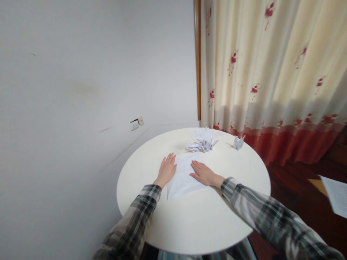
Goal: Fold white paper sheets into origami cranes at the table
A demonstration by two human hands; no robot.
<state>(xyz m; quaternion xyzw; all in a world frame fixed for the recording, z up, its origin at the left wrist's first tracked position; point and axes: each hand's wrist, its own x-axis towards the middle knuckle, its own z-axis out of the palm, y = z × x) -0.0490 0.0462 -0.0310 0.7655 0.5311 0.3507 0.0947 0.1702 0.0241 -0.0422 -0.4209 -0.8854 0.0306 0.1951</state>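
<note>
Head view was filled, beyond the left hand and to its left, by a pale wall. Past the right hand, a cream curtain with red flowers and a red lower band was hung. Beneath both hands, a round white table was seen. On it, a white sheet was laid between the hands and partly covered by them. Just beyond the fingertips, a cluster of folded paper was bunched. Both hands were laid palm down, fingers stretched out, with nothing gripped. Farther out to the right of the right hand, a single folded paper piece was set apart. Beyond the left hand, a small socket was mounted.
</note>
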